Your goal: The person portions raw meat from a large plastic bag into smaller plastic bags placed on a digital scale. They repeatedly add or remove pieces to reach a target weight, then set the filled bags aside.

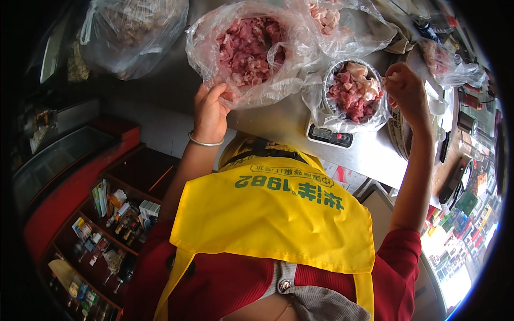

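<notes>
Between its thumb and fingers, my left hand (212,108) grips the near edge of a clear plastic bag (200,44) filled with pieces of raw meat (245,52). At the right rim of a bag-lined round container (328,94), my right hand (405,90) has its fingers curled on something pale, perhaps meat or the liner's edge. Red meat pieces (348,98) and paler fatty pieces (367,86) fill the container. Under it is a digital kitchen scale (331,136) with its display and buttons facing me.
Another bag (132,36) stands at the upper left, and an open bag of pale meat (325,18) lies behind the container. A smaller meat bag (449,66) is at the right, past a round board or block (397,132). Shelves with small items (116,232) are at the lower left.
</notes>
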{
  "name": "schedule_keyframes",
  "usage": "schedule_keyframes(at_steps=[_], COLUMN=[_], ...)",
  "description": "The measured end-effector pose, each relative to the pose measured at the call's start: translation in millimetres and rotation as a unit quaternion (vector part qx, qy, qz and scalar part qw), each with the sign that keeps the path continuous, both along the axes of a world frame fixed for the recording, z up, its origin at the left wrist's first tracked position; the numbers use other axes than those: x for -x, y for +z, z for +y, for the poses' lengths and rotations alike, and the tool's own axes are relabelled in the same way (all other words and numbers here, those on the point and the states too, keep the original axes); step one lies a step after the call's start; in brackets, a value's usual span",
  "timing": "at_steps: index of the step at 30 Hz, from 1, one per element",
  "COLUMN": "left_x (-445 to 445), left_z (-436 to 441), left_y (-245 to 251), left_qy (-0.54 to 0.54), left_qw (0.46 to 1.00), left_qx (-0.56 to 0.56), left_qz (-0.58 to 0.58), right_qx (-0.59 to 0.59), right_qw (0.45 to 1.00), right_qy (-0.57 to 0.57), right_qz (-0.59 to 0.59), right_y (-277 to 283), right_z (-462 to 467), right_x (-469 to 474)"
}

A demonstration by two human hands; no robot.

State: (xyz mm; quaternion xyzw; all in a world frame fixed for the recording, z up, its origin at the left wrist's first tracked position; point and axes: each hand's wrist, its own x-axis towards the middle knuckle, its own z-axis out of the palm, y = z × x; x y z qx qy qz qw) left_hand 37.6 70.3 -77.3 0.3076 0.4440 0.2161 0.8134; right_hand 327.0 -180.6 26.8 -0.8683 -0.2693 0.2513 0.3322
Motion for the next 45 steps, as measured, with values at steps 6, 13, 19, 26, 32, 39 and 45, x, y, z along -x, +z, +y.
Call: schedule_keyframes(at_steps=[6,13,19,26,32,39,45], left_x=[-5.0,4.2,5.6,-6.9,-11.9,-12.7,-11.6], left_z=[-0.2,1.9,-0.2,-6.5,-2.6,-3.8,-4.2], left_y=[4.2,2.8,5.5,5.0,5.3,5.2,2.5], left_qy=[-0.016,-0.01,0.001,0.01,-0.018,-0.022,-0.022], left_qw=[1.0,1.0,1.0,1.0,0.999,1.0,1.0], left_qx=[0.001,-0.006,0.006,-0.002,-0.007,-0.011,-0.007], left_qz=[-0.009,0.008,0.015,0.014,0.028,0.015,0.015], right_qx=[-0.091,0.083,0.041,0.168,0.187,0.16,0.14], right_qw=[0.995,0.959,0.972,0.966,0.965,0.961,0.968], right_qy=[0.033,0.107,0.081,0.082,0.083,0.063,0.064], right_qz=[-0.008,-0.248,-0.218,-0.178,-0.162,-0.217,-0.2], right_y=[-1.0,-20.4,-16.3,-11.1,-39.5,-48.2,-56.3], right_z=[50.6,106.4,61.1,-14.9,-18.3,-12.8,-13.5], right_x=[-28.6,-51.5,-38.0,17.2,27.7,34.3,37.8])
